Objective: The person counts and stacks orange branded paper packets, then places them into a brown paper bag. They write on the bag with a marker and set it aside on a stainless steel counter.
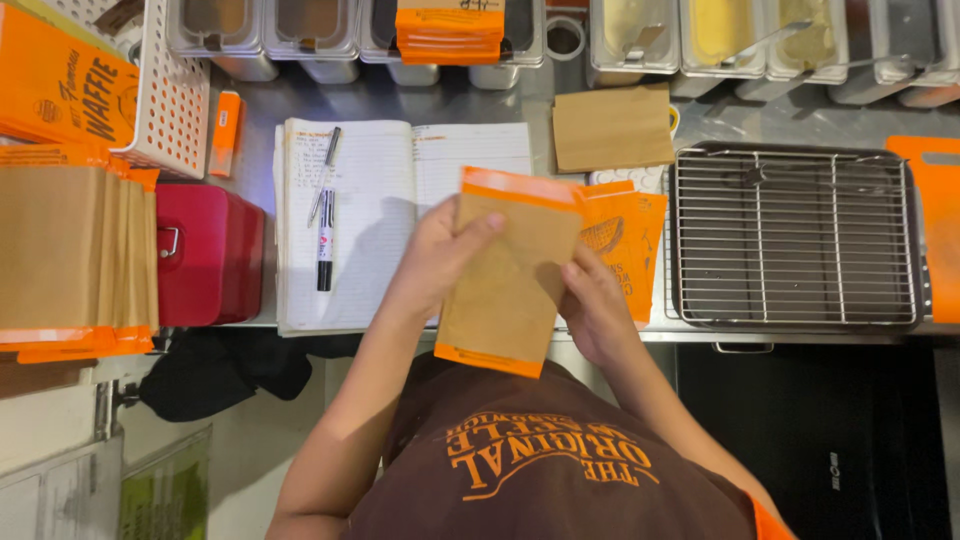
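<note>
While both hands hold it up over the front edge of the desk (480, 100), the brown paper bag (508, 275) with orange ends sits tilted between them, above the person's brown shirt. The left hand (440, 255) grips the bag's left side near the top, and its fingers (478, 228) are close together, with one lying flat on the brown front and the others tucked behind where they cannot be seen. The right hand (592, 305) grips the right side lower down, with its fingers (578, 272) curled and pinching the bag's edge. Just behind the bag, a small pile of orange bags (625, 240) lies on the desk, touching the side of a wire rack (792, 238) in a metal tray. An open notebook (380, 215) lies to the left of the hands, with a pen (325, 235) resting on its left page. Farther left are a red box (205, 255) and a stack of brown bags (75, 255). A loose brown bag (613, 128) lies flat near the metal tubs (640, 40) at the back.
</note>
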